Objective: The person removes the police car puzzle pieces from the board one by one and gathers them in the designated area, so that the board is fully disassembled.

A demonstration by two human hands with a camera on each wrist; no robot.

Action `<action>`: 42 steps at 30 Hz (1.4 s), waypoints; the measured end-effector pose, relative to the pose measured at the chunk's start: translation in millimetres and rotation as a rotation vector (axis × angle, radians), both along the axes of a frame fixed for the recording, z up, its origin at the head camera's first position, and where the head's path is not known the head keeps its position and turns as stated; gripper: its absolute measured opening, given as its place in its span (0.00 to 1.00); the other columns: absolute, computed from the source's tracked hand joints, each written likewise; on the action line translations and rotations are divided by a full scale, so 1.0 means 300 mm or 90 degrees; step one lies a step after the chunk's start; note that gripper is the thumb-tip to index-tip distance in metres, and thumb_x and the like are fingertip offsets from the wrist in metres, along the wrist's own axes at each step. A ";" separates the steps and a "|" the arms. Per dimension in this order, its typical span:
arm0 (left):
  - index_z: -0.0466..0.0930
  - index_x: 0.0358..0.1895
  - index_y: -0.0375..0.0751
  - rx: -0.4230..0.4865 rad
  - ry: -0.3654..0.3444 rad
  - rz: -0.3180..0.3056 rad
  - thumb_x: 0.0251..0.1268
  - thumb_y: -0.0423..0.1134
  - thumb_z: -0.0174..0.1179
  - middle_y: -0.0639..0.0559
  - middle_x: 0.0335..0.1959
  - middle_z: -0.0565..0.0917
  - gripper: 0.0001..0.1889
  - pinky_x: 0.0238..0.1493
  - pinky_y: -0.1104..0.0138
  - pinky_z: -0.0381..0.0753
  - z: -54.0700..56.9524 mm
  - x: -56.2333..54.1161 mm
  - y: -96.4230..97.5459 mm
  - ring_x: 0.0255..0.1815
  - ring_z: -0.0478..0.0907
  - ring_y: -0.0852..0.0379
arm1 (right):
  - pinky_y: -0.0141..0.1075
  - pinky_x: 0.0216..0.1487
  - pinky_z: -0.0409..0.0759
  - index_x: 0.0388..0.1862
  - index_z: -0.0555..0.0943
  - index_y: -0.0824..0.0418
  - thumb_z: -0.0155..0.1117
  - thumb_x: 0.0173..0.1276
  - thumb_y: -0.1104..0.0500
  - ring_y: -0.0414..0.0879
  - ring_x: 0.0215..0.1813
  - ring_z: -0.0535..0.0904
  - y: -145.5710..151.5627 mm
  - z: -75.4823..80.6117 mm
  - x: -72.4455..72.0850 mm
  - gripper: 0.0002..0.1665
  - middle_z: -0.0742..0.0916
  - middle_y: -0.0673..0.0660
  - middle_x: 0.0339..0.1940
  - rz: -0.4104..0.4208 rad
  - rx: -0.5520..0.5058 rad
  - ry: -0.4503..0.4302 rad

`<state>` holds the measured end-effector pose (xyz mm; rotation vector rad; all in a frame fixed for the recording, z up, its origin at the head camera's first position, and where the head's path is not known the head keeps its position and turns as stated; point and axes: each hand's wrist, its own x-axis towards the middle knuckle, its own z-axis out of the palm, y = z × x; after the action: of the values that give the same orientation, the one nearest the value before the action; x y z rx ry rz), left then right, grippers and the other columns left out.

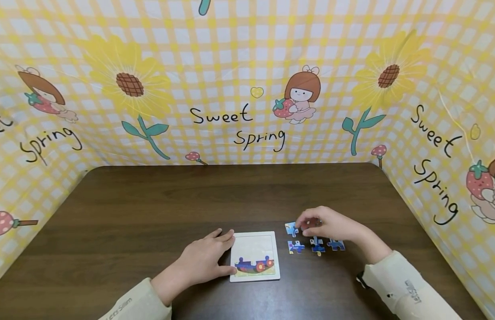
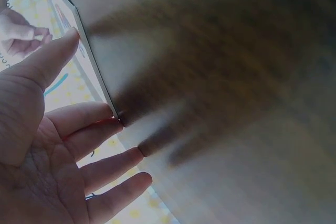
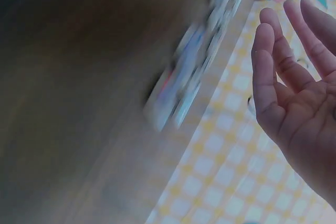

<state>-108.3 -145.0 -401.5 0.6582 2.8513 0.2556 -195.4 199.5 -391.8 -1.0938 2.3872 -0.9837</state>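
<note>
A white-framed jigsaw tray (image 1: 255, 240) lies on the table, with joined pieces (image 1: 255, 265) of a blue and red picture along its bottom. My left hand (image 1: 203, 260) touches the tray's left edge with thumb and fingertips, its fingers fairly straight, as the left wrist view also shows. To the right of the tray, my right hand (image 1: 331, 223) hovers over loose puzzle pieces, fingers loosely bent. The right wrist view shows nothing held in that hand. A light blue piece (image 1: 291, 229) lies by its fingertips. A reddish piece beneath the hand is partly hidden.
Nearer my side lie more loose pieces: a blue one (image 1: 296, 247), a tall one (image 1: 317, 246) and another blue one (image 1: 336, 245). The dark wooden table (image 1: 171, 195) meets a yellow checked cloth (image 1: 219, 75) at its back and sides.
</note>
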 end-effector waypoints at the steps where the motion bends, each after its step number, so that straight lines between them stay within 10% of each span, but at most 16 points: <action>1: 0.73 0.69 0.40 0.001 0.000 0.000 0.57 0.61 0.68 0.49 0.73 0.71 0.41 0.57 0.44 0.78 0.000 0.000 0.000 0.74 0.66 0.39 | 0.33 0.43 0.81 0.47 0.84 0.64 0.64 0.69 0.66 0.38 0.39 0.77 -0.022 -0.001 -0.003 0.09 0.86 0.52 0.37 0.007 -0.001 -0.001; 22: 0.73 0.69 0.40 0.008 0.004 0.006 0.56 0.61 0.69 0.49 0.73 0.72 0.41 0.56 0.44 0.79 -0.005 -0.009 0.001 0.74 0.67 0.38 | 0.26 0.38 0.76 0.47 0.85 0.62 0.66 0.68 0.65 0.33 0.33 0.76 -0.377 -0.013 0.017 0.10 0.85 0.51 0.33 0.152 0.049 -0.058; 42: 0.74 0.68 0.38 0.026 0.002 0.001 0.55 0.61 0.70 0.47 0.72 0.72 0.41 0.54 0.43 0.80 -0.001 0.002 -0.004 0.73 0.67 0.36 | 0.23 0.35 0.74 0.46 0.85 0.63 0.68 0.65 0.67 0.31 0.26 0.71 -0.471 -0.019 0.071 0.11 0.79 0.46 0.24 0.173 0.134 -0.071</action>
<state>-107.8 -146.1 -401.8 0.6645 2.8572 0.3147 -174.2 58.0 -397.4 -1.2077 2.1262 -0.6675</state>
